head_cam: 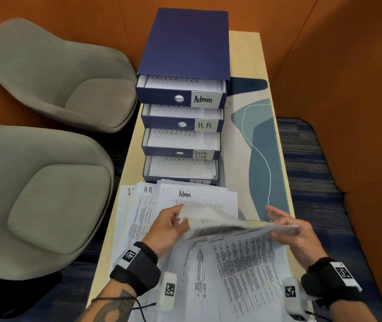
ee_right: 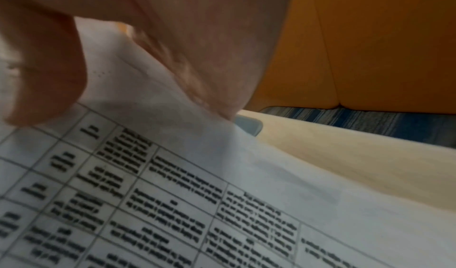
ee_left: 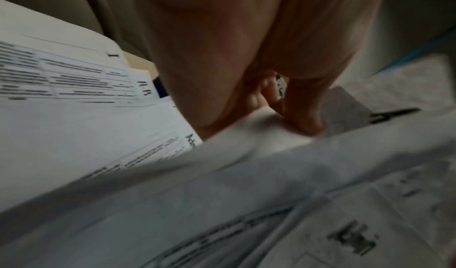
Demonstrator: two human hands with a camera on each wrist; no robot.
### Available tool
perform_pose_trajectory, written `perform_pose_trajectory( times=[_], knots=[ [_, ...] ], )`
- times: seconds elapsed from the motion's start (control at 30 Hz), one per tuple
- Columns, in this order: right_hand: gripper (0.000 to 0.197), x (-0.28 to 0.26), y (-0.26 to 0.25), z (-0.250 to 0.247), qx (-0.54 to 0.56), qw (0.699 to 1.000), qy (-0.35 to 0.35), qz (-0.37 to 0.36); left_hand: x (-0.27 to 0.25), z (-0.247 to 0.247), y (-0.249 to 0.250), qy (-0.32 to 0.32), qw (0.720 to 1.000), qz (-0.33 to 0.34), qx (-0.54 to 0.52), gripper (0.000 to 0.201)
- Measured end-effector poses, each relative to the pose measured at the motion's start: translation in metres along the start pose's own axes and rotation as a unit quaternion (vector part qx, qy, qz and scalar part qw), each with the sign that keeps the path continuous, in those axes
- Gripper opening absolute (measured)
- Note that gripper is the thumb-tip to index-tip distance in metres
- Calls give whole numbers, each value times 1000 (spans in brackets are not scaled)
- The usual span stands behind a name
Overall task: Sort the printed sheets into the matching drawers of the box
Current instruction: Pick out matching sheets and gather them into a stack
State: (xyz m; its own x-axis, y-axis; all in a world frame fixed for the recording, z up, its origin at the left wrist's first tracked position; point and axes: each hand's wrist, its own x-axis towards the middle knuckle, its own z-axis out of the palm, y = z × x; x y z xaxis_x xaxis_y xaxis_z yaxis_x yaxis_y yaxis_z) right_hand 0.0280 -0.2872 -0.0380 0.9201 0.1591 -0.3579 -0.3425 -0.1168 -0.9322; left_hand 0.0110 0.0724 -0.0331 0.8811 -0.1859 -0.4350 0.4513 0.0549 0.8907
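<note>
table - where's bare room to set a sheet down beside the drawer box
Free: the patterned mat right of the drawer box, back to the table's far edge. A thin bare strip borders the box's left side. Crowded: the near end, covered by loose sheets under the left hand and right hand.

Pale table (head_cam: 243,56) (narrow) under drawer box (head_cam: 185,43), sheets (head_cam: 139,205), mat (head_cam: 264,159).

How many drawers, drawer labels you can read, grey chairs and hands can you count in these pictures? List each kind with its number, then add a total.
Drawers: 4 (top one)
Readable drawer labels: 3 (Admin, H.R, Task List)
Grey chairs: 2 ()
Hands: 2 (left, right)
Total: 11
</note>
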Motion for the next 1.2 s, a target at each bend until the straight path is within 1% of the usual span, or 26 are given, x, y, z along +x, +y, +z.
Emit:
perform_pose_trajectory(
  times=[0.03, 0.1, 0.17, 0.2, 0.23, 0.27, 0.3, 0.33, 0.37, 0.4, 0.43, 0.47, 0.5, 0.53, 0.63, 0.67, 0.73, 0.77, 0.8, 0.83, 0.9, 0.97, 1.0, 1.1, 1.17, 1.2],
  knots=[
    [18, 4, -1, 4, 4, 1000, -11, 1, -2, 4, 1, -38, 999, 5, 9, 31],
    [25, 10, -6, 13, 21, 1000, -16, 17, -3, 8, -2, -75, 997, 5, -26, 35],
    [33, 12, -7, 17, 30, 999, -6, 26, 0, 6, -7, -99, 989, -16, -110, 46],
    [45, 11, -7, 17, 38, 999, 1, 26, 3, 2, -11, -106, 981, -31, -158, 53],
    [56, 9, -8, 15, 53, 998, 6, 32, 7, -3, -13, -87, 972, -53, -213, 57],
    [60, 7, -6, 12, 64, 997, 13, 37, 12, -6, -13, -40, 961, -78, -262, 58],
    [60, 4, -6, 9, 73, 996, 19, 41, 16, -8, -13, 26, 958, -88, -270, 58],
    [58, 0, -5, 5, 80, 995, 26, 45, 22, -9, -14, 110, 970, -90, -198, 57],
    [57, -3, -4, 1, 90, 994, 37, 50, 29, -9, -15, 201, 974, -90, -58, 55],
    [61, -8, -2, -3, 98, 993, 45, 54, 37, -10, -20, 277, 951, -93, 104, 56],
    [64, -12, -3, -7, 101, 992, 46, 61, 44, -10, -27, 318, 912, -99, 240, 65],
    [63, -17, -3, -11, 98, 992, 44, 68, 50, -9, -32, 332, 879, -114, 322, 77],
    [58, -22, -7, -12, 87, 992, 44, 76, 55, -10, -39, 336, 861, -132, 360, 84],
    [52, -26, -10, -14, 75, 993, 51, 79, 59, -12, -44, 335, 856, -146, 365, 80],
    [36, -36, -16, -22, 50, 994, 61, 73, 64, -25, -55, 373, 870, -117, 301, 34],
    [32, -38, -16, -24, 41, 995, 60, 63, 64, -31, -55, 378, 874, -111, 284, 30],
    [23, -39, -17, -26, 28, 997, 55, 48, 63, -40, -53, 360, 884, -111, 278, 31],
    [19, -39, -16, -26, 24, 997, 60, 47, 62, -44, -51, 342, 885, -100, 298, 34],
    [15, -39, -14, -26, 25, 997, 66, 44, 62, -45, -50, 326, 878, -87, 340, 38],
    [15, -39, -14, -23, 25, 997, 64, 40, 62, -45, -49, 312, 861, -72, 395, 43],
    [29, -36, -11, -18, 12, 998, 57, 30, 65, -39, -44, 297, 816, -49, 493, 57],
    [28, -34, -10, -14, 9, 998, 56, 32, 70, -30, -39, 286, 791, -46, 539, 75],
    [27, -33, -9, -13, 12, 998, 60, 34, 73, -25, -37, 271, 789, -61, 548, 84],
    [29, -33, -9, -11, 2, 998, 50, 35, 83, -15, -34, 230, 803, -133, 533, 103],
    [29, -33, -10, -12, -8, 998, 47, 32, 90, -13, -32, 227, 810, -149, 521, 102],
    [24, -34, -10, -13, -8, 998, 49, 30, 92, -12, -30, 229, 811, -150, 517, 97]
  ],
)
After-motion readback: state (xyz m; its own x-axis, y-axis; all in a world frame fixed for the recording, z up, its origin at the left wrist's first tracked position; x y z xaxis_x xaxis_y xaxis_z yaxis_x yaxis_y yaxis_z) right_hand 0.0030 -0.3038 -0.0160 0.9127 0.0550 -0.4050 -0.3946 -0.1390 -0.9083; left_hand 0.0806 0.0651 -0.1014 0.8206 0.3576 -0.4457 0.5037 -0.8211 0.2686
